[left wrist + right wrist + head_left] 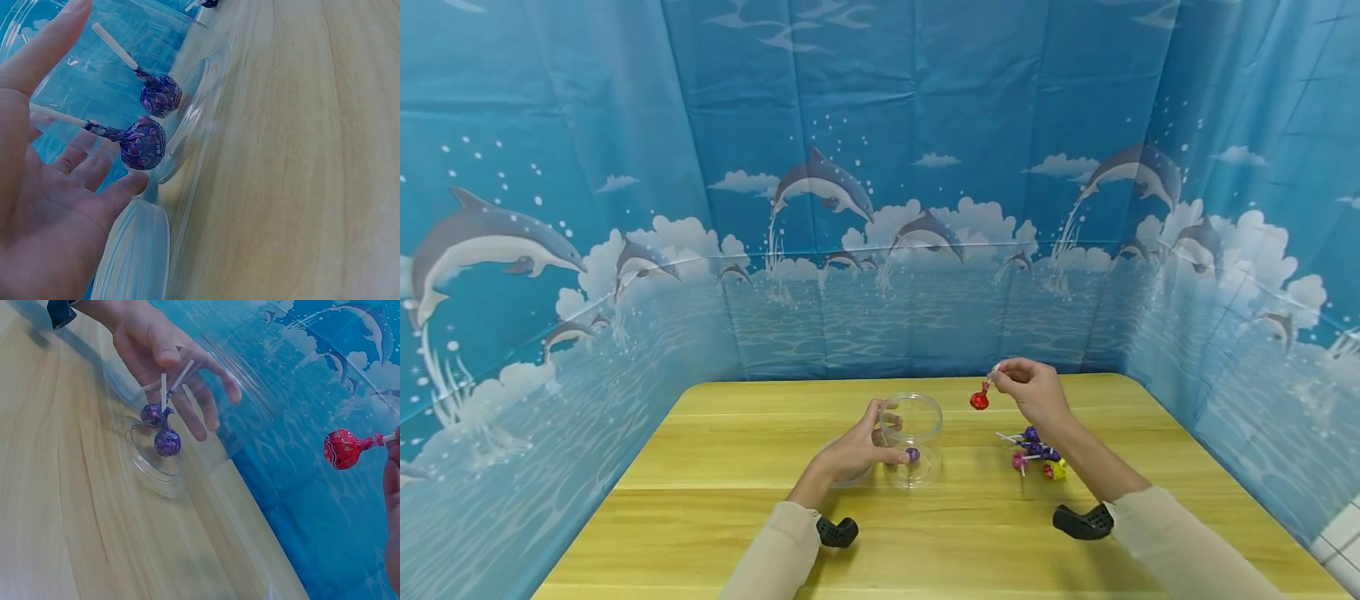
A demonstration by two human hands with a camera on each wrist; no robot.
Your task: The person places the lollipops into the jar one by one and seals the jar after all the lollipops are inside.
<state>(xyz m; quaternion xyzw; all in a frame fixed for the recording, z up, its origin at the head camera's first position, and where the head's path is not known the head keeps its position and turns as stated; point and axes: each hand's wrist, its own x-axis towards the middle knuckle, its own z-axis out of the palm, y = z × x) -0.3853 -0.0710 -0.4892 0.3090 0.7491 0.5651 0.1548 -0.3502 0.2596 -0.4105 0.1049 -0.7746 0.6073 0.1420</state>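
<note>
A clear plastic jar [934, 429] stands upright on the table, its mouth uncovered. Two purple-wrapped lollipops [144, 144] are inside, sticks pointing up. My left hand [859, 446] holds the jar from its left side, thumb on the near side and fingers spread around the far side. Up in the air to the right of the jar, my right hand [1033, 392] pinches the stick of a red-wrapped lollipop [980, 398], whose head hangs downward. A round clear lid [140, 250] lies beside the jar, partly hidden by the left hand in the head view.
Several loose lollipops, purple [1032, 448], pink [1019, 462] and yellow [1055, 471], lie in a small pile below the right forearm. The wooden table [715, 500] meets a blue dolphin-print curtain [865, 325] at its back and sides.
</note>
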